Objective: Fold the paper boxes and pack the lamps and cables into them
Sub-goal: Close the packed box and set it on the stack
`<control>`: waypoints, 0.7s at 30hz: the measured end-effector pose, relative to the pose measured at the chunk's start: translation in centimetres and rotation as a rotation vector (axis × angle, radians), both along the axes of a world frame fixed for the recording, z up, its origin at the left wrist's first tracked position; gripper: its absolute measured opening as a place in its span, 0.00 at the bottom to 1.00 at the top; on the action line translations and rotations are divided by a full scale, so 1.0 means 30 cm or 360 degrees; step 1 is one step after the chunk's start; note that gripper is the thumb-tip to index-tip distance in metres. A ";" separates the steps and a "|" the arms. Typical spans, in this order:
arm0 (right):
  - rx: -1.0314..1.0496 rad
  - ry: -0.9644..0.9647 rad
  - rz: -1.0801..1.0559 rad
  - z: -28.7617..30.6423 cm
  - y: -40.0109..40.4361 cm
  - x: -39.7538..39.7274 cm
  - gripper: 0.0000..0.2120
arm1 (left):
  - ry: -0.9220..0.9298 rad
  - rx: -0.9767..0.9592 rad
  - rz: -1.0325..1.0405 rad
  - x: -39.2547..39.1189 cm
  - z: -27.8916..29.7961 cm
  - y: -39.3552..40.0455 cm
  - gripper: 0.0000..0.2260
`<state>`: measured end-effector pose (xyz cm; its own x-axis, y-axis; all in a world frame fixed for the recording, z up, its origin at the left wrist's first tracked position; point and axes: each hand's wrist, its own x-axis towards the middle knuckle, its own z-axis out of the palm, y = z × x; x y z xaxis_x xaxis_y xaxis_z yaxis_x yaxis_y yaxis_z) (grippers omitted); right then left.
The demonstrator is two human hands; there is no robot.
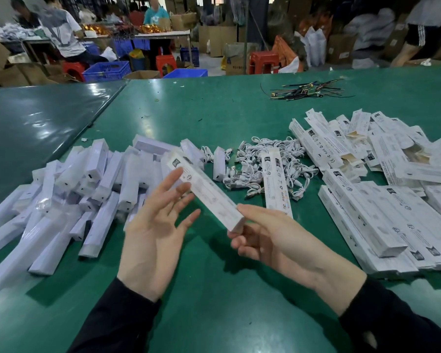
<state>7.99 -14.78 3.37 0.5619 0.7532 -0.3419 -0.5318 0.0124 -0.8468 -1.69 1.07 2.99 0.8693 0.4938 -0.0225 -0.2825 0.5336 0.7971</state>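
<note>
Wrapped lamps (69, 200) heaped at worktop (214, 289) left edge. Left hand (153, 233), fingers straight, touches folded box (204, 192) held above mid-worktop; right hand (270, 240) fingers pinch its near end. Cables (265, 164) behind; flat boxes (382, 194) right.

The tabletop (214, 289) wears a green covering, smooth with a dull sheen; its far left panel (36, 123) is glossier and throws back pale glare. The lamps (69, 189) heaped at left are white plastic sealed in clear, shiny film that creases and glints. The cables (260, 161) in the middle heap have smooth white plastic sheathing. The paper box (204, 192) held above the tabletop is thin white card, matt, printed in grey and black. The folded boxes (379, 220) at right are the same matt card, and the open boxes (354, 138) beyond them show raw brown card inside. Both sleeves (117, 324) are black matt cloth. The far wires (308, 90) are dark and thinly coated.
</note>
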 end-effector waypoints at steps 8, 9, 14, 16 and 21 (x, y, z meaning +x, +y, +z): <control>0.0063 0.0197 0.0462 -0.013 0.001 -0.008 0.10 | 0.0087 0.0033 0.0138 0.022 -0.006 -0.036 0.16; 0.0033 0.0179 0.0488 -0.015 0.001 -0.009 0.11 | 0.0068 0.0048 0.0097 0.022 -0.004 -0.038 0.17; -0.0123 -0.0392 0.0090 -0.034 0.008 0.007 0.10 | 0.0102 0.0084 0.0117 0.019 0.004 -0.035 0.16; -0.0347 -0.1252 -0.0326 -0.062 -0.003 0.036 0.08 | 0.0179 0.0061 0.0148 0.021 0.000 -0.031 0.16; -0.1154 -0.2481 -0.0199 -0.110 -0.049 0.119 0.14 | 0.0260 0.0057 0.0143 0.024 -0.009 -0.037 0.14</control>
